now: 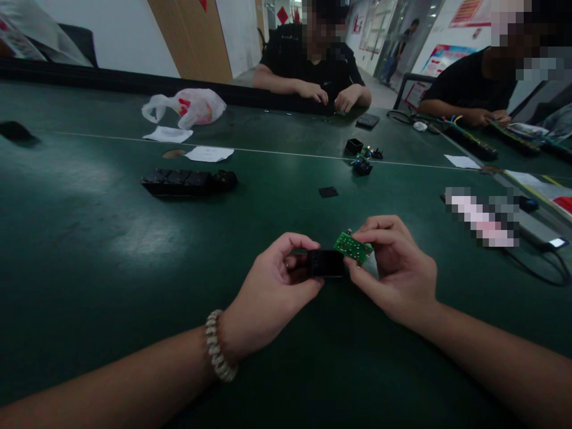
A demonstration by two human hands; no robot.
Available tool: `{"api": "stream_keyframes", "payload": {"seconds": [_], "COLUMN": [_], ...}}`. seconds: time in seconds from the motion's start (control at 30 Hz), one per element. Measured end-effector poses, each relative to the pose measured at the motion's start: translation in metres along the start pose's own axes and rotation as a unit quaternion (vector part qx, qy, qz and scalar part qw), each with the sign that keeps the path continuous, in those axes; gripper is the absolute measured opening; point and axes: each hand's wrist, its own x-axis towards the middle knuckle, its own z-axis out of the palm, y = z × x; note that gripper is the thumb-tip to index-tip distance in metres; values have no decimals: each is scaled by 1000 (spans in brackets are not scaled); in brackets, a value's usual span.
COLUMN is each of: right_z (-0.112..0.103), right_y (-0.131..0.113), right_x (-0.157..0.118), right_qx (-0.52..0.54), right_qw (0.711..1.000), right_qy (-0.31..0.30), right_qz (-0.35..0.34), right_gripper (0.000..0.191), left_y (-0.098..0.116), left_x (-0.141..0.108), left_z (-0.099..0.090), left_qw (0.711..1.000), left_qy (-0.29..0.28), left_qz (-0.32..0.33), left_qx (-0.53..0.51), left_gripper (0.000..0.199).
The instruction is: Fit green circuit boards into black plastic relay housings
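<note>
Between thumb and fingers, my left hand (pixel 277 292) grips a small black case (pixel 328 264) by its left end. My right hand (pixel 397 268) pinches a green circuit board (pixel 353 248), tilted, with small light spots on its face. The board's lower left corner is at the case's upper right edge; whether they touch is unclear. A thin flat black piece (pixel 328 192) lies on the table beyond the hands. Farther back are an open black box (pixel 354 146) and small black parts with blue and green bits (pixel 361 164).
On the green table (pixel 89 286), a long black block assembly (pixel 179 182) lies at left, behind it papers (pixel 210 154) and a plastic bag (pixel 196 108). At right lie a blurred-out object (pixel 482 217) and a cable (pixel 536 274). Two people sit across, their hands at the far side.
</note>
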Motion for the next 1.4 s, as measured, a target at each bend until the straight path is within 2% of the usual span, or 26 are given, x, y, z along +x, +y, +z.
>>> {"api": "stream_keyframes", "payload": {"seconds": [0.47, 0.77, 0.97, 1.17, 1.4], "right_z": [1, 2, 3, -1, -1], "right_y": [-3, -1, -2, -6, -6], "right_x": [-1, -1, -1, -2, 3], "right_qx": [79, 83, 106, 77, 79], "right_qw": [996, 996, 993, 994, 992], "right_qy": [-10, -12, -24, -53, -25], "right_qz": [42, 31, 39, 53, 94], "right_gripper": [42, 41, 45, 46, 36], "left_y": [0, 0, 1, 1, 3], "left_x": [2, 1, 1, 1, 0], "left_z": [1, 1, 1, 0, 0], "left_qw": [1000, 1000, 1000, 1000, 1000], "left_qy": [2, 4, 3, 0, 7], "left_qz": [4, 0, 0, -1, -6], "left_qx": [-1, 2, 5, 14, 17], "left_gripper": [44, 43, 43, 43, 42]}}
